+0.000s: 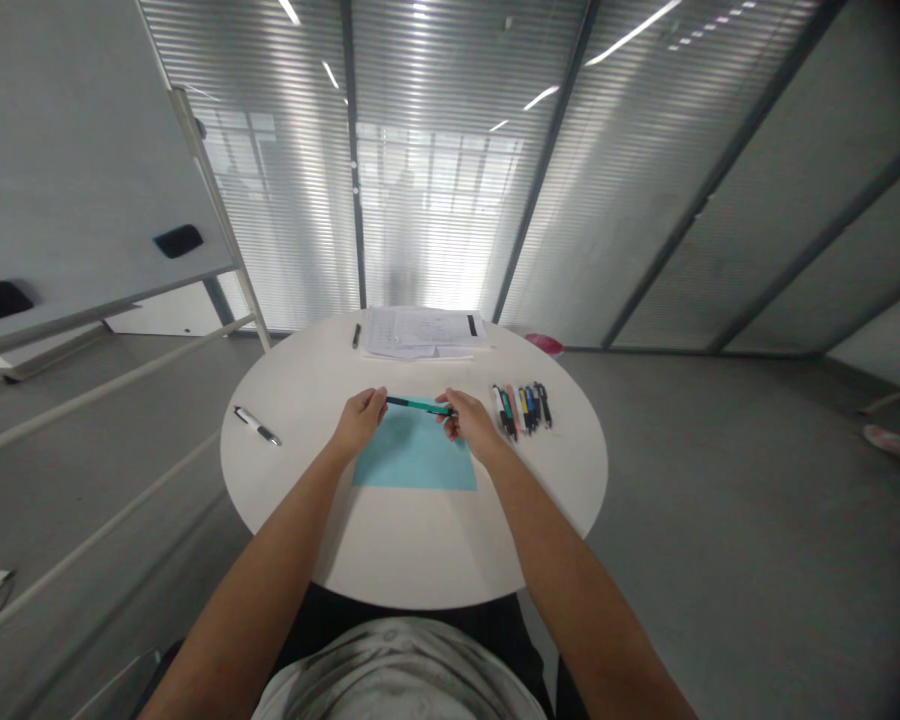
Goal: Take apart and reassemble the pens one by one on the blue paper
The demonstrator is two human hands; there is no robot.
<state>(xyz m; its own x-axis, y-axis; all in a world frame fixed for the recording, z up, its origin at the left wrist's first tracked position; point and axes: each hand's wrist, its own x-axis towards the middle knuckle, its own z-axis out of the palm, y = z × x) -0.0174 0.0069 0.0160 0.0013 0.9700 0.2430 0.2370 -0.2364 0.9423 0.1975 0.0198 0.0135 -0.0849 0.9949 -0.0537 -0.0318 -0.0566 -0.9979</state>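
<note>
A green pen (418,405) with a black grip is stretched level between my two hands, above a light-blue sheet of paper (414,460). My left hand (361,420) pinches its dark end. At the other end, my right hand (468,420) has thumb and fingers closed round the pen. Right of the sheet lies a row of several pens (523,410) in different colours, side by side. A white and black pen (257,425) rests alone near the table's left edge.
The round white table (420,560) carries a stack of printed papers (420,332) at the back, with a dark pen (356,336) beside it. A whiteboard on a white frame (225,210) stands at the left. Behind is a glass wall with blinds.
</note>
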